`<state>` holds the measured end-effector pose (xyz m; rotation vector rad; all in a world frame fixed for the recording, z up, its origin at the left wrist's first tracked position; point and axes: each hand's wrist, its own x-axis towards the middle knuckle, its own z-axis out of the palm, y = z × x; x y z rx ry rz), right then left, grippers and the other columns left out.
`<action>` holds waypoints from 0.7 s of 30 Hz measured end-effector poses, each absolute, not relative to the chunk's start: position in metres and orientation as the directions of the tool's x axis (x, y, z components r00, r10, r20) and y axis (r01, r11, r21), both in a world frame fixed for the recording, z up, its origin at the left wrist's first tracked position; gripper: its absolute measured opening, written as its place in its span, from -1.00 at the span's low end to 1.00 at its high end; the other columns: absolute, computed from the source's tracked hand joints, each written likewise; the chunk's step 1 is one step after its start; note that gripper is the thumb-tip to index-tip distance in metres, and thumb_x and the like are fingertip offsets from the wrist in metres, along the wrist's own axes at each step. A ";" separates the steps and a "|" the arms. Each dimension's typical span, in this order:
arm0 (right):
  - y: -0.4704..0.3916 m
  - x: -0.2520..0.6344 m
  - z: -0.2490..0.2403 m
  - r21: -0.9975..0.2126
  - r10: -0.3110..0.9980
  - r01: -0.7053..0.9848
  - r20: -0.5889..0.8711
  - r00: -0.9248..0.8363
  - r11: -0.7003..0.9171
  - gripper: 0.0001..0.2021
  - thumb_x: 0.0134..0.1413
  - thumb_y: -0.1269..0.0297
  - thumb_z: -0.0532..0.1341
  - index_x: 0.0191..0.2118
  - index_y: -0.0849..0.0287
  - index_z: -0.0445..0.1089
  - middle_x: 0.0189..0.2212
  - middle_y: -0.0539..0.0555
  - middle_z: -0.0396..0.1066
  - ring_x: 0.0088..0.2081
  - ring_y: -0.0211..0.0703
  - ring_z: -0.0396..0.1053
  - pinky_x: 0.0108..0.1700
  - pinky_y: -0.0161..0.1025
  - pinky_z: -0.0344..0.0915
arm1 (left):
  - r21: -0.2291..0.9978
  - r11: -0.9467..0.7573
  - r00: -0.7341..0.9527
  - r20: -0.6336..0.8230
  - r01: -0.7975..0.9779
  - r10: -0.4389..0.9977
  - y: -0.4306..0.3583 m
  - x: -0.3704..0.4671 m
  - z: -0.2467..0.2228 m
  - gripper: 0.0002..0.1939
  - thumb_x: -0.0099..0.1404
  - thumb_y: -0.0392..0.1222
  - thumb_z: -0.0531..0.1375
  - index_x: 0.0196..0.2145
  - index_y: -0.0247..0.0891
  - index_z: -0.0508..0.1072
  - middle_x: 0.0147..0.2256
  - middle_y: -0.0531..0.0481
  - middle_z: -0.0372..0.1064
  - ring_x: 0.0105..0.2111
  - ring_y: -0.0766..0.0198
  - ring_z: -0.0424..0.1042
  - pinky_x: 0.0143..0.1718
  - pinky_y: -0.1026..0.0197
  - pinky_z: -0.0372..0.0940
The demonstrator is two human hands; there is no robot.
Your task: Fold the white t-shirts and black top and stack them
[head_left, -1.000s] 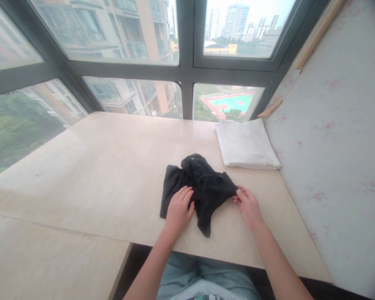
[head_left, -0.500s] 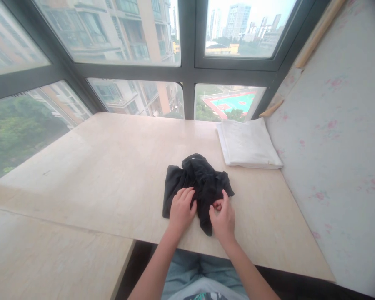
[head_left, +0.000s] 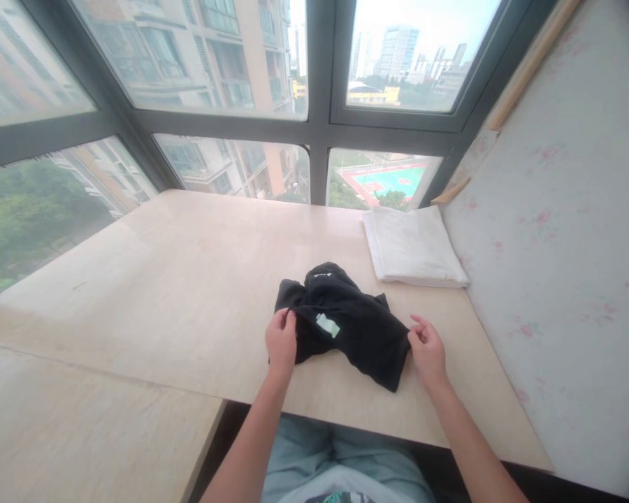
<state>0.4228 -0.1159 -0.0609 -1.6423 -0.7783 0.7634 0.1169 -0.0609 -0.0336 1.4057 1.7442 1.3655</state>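
A crumpled black T-shirt [head_left: 353,321] lies partly spread on the pale tabletop [head_left: 199,279]. It bears a light green and white print, and small white marks show near its far edge. My left hand [head_left: 282,342] pinches the cloth at the left, thumb against fingers. At the right end, by a sleeve-like part, my right hand [head_left: 428,351] grips the edge between thumb and fingers. Some of the cloth is bunched in folds behind the spread part.
Folded white cloth [head_left: 416,248] lies at the back right, beside the flowered wall [head_left: 555,244]. Grey-framed windows [head_left: 319,175] border the table's far side. Another pale surface [head_left: 84,426] adjoins at the lower left.
My hands have moved apart, the right one farther to the right. Between them the black T-shirt has been pulled wider, and its green and white print now shows.
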 end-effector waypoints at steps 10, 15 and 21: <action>-0.128 0.423 -0.048 -0.963 0.821 0.097 -0.159 0.548 -0.251 -0.55 0.03 0.06 0.23 0.00 0.23 0.40 -0.33 0.06 0.41 -0.32 -0.17 0.37 -0.28 -0.25 0.36 | 0.836 -0.290 -0.125 0.387 0.465 0.914 -0.089 0.114 0.064 -0.84 0.32 -0.13 0.21 -0.19 -0.20 0.51 -0.31 0.00 0.48 -0.32 0.27 0.45 -0.26 0.24 0.35; -0.147 0.386 -0.022 -0.928 0.874 0.352 0.065 0.481 -0.125 -0.65 0.16 0.13 0.17 -0.01 0.20 0.40 -0.21 0.15 0.44 -0.23 -0.11 0.41 -0.21 -0.19 0.41 | 0.586 -0.570 0.342 0.461 0.576 0.819 -0.111 0.127 0.055 -0.77 0.34 -0.38 0.10 -0.18 -0.17 0.52 -0.26 -0.03 0.44 -0.25 0.24 0.41 -0.21 0.18 0.34; -0.148 0.332 0.024 -0.756 0.920 0.525 0.311 -0.236 0.391 -0.45 0.11 0.45 0.12 0.25 0.03 0.21 0.11 0.15 0.32 0.10 -0.08 0.32 0.06 -0.11 0.40 | 0.424 -0.714 0.469 0.549 0.558 0.692 -0.127 0.137 0.038 -0.76 0.33 -0.45 0.12 -0.20 -0.17 0.50 -0.21 0.02 0.51 -0.13 0.19 0.39 -0.07 0.09 0.31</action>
